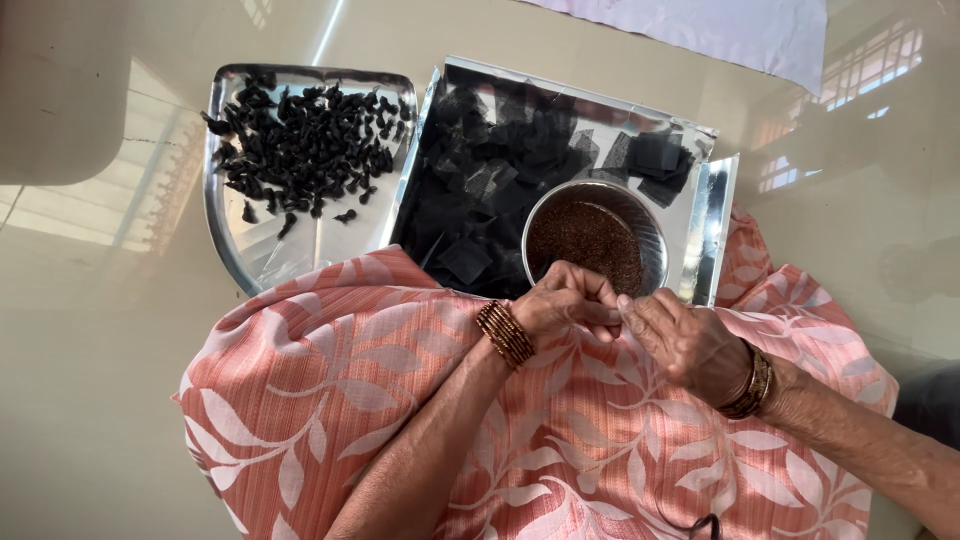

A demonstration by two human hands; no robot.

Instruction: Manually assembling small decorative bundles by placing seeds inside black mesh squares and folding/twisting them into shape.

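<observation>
Here, something tiny, hidden, is pinched between fingertips of left hand [565,300] & right hand [685,345], both clenched, touching over lap. Steel bowl [655,235] of brown seeds sits just beyond, nearer left hand; black fabric squares [480,190] further out.

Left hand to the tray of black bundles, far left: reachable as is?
Probably yes. The left hand sits by the bowl, fingers pinched against the right hand. Nothing stands between it and the tray of black bundles; it would only have to let go first.
</observation>
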